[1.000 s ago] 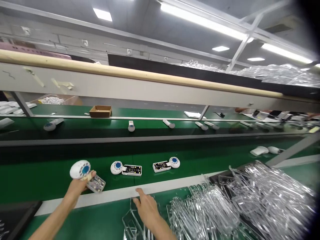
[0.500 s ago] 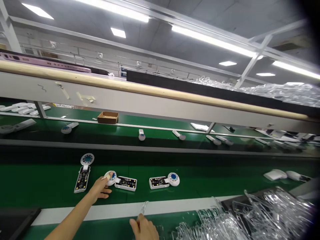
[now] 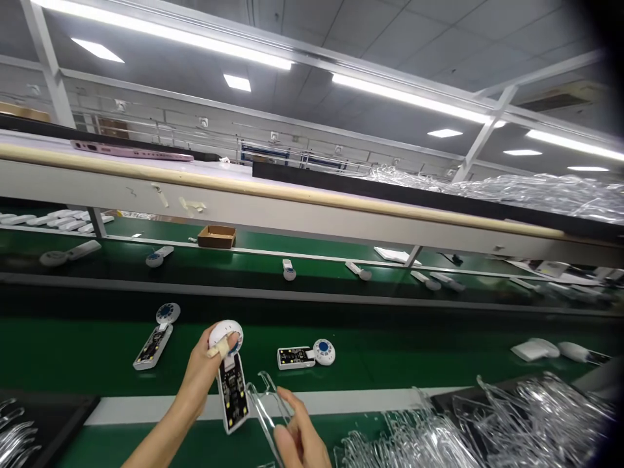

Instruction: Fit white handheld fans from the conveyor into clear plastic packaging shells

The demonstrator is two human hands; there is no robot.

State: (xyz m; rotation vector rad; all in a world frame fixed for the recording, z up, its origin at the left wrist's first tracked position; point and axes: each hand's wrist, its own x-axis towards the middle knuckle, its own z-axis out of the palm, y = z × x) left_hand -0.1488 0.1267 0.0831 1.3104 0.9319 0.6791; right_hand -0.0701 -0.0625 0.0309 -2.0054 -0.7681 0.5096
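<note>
My left hand (image 3: 203, 373) is closed around a white device (image 3: 229, 377) with a round blue-centred head and an exposed circuit board, lifted above the green belt (image 3: 88, 354). My right hand (image 3: 299, 442), at the bottom edge, pinches a clear plastic tray piece (image 3: 266, 403) just right of that device. Two more such devices lie on the belt: one to the left (image 3: 155, 337) and one to the right (image 3: 306, 354).
A heap of clear plastic trays (image 3: 487, 422) fills the lower right. A far belt carries several white devices and a small cardboard box (image 3: 217, 236). White shells (image 3: 533, 350) lie at the right. An overhead shelf (image 3: 292, 208) spans the line.
My left hand has picked the middle device off the belt and raised it upright. My right hand has brought a clear tray piece up beside it.
</note>
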